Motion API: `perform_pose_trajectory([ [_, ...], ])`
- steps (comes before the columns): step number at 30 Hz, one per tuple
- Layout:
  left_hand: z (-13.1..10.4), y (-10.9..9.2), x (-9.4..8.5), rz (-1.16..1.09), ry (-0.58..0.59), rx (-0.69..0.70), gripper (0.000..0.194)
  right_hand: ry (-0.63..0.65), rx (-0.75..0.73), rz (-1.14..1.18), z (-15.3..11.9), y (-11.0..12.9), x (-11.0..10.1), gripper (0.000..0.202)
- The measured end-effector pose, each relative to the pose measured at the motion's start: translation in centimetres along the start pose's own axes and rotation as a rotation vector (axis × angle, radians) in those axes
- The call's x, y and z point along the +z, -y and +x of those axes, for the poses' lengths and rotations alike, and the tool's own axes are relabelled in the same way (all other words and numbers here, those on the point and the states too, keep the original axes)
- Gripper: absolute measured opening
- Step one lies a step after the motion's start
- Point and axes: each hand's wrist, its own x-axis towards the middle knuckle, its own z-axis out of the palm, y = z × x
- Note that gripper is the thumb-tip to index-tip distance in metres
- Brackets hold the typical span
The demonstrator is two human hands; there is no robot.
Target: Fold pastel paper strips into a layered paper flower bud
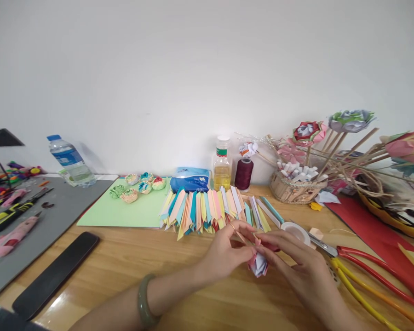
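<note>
Both my hands meet low in the middle of the head view around a small folded paper flower (258, 265), white-lilac with pink edges. My left hand (232, 248), wearing a ring and a green bangle (145, 301), pinches it from the left. From the right, my right hand (295, 259) grips its pink top with thumb and fingers. My fingertips hide part of the flower. Just beyond the hands lies a row of folded paper strips (193, 211) in yellow, teal, peach and lilac. A white tape roll (296, 232) is beside my right hand.
Scissors (360, 259) with red and yellow handles lie at right, near red paper (369, 225). Behind stand a basket (296, 188) with paper flowers, a thread spool (244, 174), a bottle (222, 163) and a tissue pack (190, 179). A phone (57, 273) rests at left.
</note>
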Motion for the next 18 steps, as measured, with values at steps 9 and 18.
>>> perform_pose_trajectory([
  [9, -0.36, 0.35, -0.13, 0.436, -0.134, 0.338, 0.009, -0.085, -0.063, -0.144, -0.49, -0.46, 0.11, 0.012],
  [18, -0.57, 0.21, 0.18, 0.648, -0.205, 0.540, 0.015, -0.175, -0.122, -0.274, -0.57, -0.34, 0.52, 0.010],
])
